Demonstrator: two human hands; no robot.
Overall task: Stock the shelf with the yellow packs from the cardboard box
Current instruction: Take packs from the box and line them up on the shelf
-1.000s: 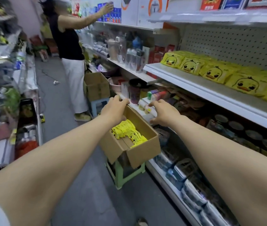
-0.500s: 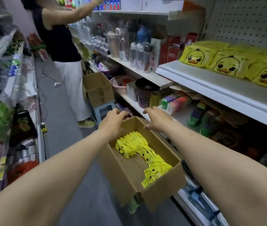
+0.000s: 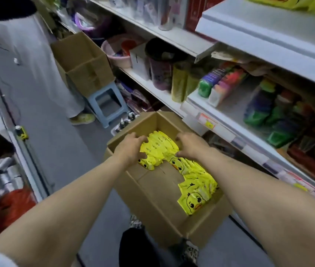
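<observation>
An open cardboard box (image 3: 206, 226) stands in the aisle below me, beside the shelving. A curved row of yellow packs (image 3: 160, 149) with duck faces stands on edge inside it, and more of them (image 3: 197, 195) lean at the near right end. My left hand (image 3: 130, 151) presses the left side of the far bunch. My right hand (image 3: 190, 146) presses its right side, so the bunch is clasped between both hands. The white upper shelf (image 3: 258, 33) at the top right carries the same yellow packs (image 3: 291, 2), cut off by the frame edge.
Another person in white trousers (image 3: 43, 74) stands further down the aisle. Beside them a second cardboard box (image 3: 83, 62) rests on a blue stool (image 3: 107, 105). Packed shelves line the right (image 3: 229, 120) and the left (image 3: 8, 170). My dark trouser leg (image 3: 133, 247) shows below the box.
My view has dropped from the shelf toward the box. Both hands have moved from the box's far rim down inside it and closed around the far bunch of yellow packs.
</observation>
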